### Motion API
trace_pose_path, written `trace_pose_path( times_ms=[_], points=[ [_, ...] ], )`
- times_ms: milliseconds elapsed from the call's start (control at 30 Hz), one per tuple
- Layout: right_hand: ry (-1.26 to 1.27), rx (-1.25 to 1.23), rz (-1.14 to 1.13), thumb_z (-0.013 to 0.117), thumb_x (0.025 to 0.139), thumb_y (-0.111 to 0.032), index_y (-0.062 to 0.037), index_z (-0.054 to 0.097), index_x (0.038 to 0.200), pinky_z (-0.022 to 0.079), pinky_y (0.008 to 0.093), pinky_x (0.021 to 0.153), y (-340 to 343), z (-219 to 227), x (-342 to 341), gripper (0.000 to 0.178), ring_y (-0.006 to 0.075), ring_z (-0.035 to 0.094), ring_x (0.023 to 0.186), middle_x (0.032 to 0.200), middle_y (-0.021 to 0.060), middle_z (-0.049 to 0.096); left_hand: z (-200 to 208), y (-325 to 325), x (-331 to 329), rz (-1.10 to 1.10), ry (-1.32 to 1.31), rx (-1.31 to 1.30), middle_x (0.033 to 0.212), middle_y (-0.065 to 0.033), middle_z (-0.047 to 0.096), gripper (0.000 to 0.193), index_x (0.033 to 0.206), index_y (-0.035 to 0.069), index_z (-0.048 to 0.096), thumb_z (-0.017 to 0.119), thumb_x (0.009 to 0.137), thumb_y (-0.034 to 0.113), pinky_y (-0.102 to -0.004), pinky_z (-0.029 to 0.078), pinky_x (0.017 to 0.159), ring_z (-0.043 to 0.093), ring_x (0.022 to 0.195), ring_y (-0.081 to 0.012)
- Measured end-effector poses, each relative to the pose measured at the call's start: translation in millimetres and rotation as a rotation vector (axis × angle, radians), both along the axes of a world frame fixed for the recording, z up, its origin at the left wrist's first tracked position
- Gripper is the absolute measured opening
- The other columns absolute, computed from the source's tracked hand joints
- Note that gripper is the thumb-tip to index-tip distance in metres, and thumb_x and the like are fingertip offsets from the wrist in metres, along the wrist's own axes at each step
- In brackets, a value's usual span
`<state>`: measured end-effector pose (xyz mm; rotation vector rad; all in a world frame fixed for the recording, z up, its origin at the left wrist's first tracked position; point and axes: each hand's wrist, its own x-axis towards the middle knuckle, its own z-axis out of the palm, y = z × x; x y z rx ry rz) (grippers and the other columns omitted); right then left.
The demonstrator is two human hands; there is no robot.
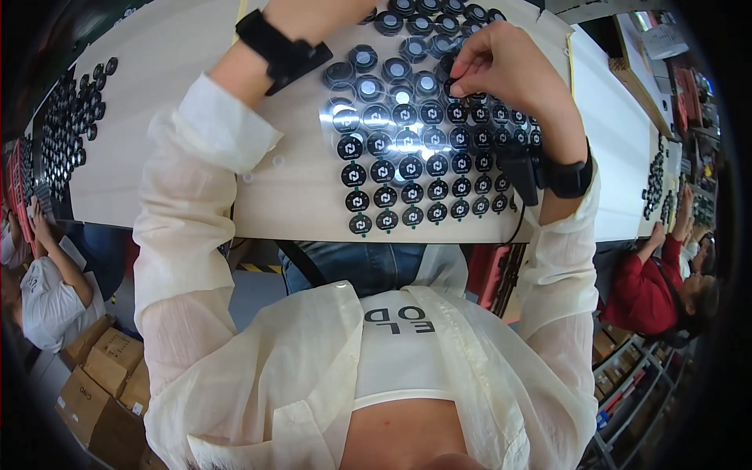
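Observation:
Several round black discs with a light printed mark (pixel 410 168) stand in rows on the pale table, small green tabs showing at their edges. Farther back are round black pieces with grey centres (pixel 397 70). My right hand (pixel 505 70) is among them, thumb and forefinger closed in a pinch on a small black disc (pixel 452 88) at the border between the two kinds. Glare from a clear, glossy layer (pixel 337 117) lies across the middle rows. My left hand (pixel 329 14) reaches past the upper edge of the picture, so its fingers are hidden.
More black round pieces lie in groups on the table (pixel 290 211) at far left (pixel 74 117) and far right (pixel 654 184). A black cable (pixel 518 223) hangs from my right wrist device. Co-workers sit on both sides (pixel 55 298). Cardboard boxes (pixel 110 360) stand on the floor at left.

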<state>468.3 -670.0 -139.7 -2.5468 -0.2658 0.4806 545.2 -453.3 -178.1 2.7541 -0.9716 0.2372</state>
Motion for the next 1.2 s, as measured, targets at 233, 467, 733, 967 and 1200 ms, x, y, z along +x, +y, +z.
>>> trace_pose_path(
  times_ms=[233, 467, 733, 967, 1200],
  points=[
    [0.095, -0.044, 0.154, 0.082, 0.067, -0.003, 0.0006, 0.073, 0.079, 0.050, 0.0248, 0.061, 0.1, 7.1, 17.8, 0.016, 0.0122, 0.063, 0.065, 0.070, 0.0052, 0.068, 1.0, -14.1, -64.9, -0.347, -0.053, -0.091, 0.092, -0.0195, 0.059, 0.030, 0.118, 0.005, 0.059, 0.052, 0.089, 0.010, -0.0403, 0.053, 0.073, 0.064, 0.084, -0.0330],
    [-0.056, 0.060, 0.204, 0.082, 0.067, -0.003, 0.0002, 0.072, 0.078, 0.050, 0.0256, 0.059, -4.6, 9.8, 2.8, 0.016, 0.0126, 0.061, 0.062, 0.068, 0.0054, 0.067, -6.9, -9.2, -77.4, -0.255, -0.173, -0.086, 0.106, -0.0072, 0.059, 0.053, 0.131, 0.016, 0.060, 0.063, 0.081, -0.001, -0.0289, 0.054, 0.074, 0.066, 0.087, -0.0183],
    [-0.226, 0.017, 0.035, 0.076, 0.067, 0.001, 0.0027, 0.069, 0.081, 0.051, 0.0297, 0.060, 13.0, 23.1, -42.3, 0.016, 0.0245, 0.065, 0.062, 0.070, 0.0141, 0.066, -23.8, -12.1, -81.7, -0.231, -0.216, -0.184, 0.101, -0.0080, 0.053, 0.059, 0.133, 0.019, 0.059, 0.062, 0.076, 0.000, -0.0321, 0.053, 0.074, 0.061, 0.082, -0.0234],
    [-0.291, 0.350, -0.323, 0.075, 0.076, 0.004, 0.0047, 0.067, 0.081, 0.053, 0.0247, 0.070, 15.8, 63.3, -74.0, 0.009, 0.0129, 0.065, 0.073, 0.078, 0.0071, 0.069, -10.3, -5.7, -65.8, -0.289, 0.053, -0.260, 0.103, -0.0098, 0.057, 0.043, 0.129, 0.011, 0.059, 0.063, 0.086, 0.006, -0.0335, 0.054, 0.077, 0.064, 0.089, -0.0245],
    [-0.157, 0.848, -0.345, 0.071, 0.085, 0.002, 0.0037, 0.064, 0.096, 0.052, 0.0225, 0.077, 18.0, 33.4, -61.8, 0.013, 0.0109, 0.062, 0.084, 0.094, 0.0050, 0.065, 28.9, 25.8, -56.2, -0.419, 0.652, -0.730, 0.123, -0.0143, 0.057, 0.043, 0.133, 0.007, 0.053, 0.060, 0.091, 0.000, -0.0306, 0.052, 0.090, 0.064, 0.105, -0.0200]
  ],
)
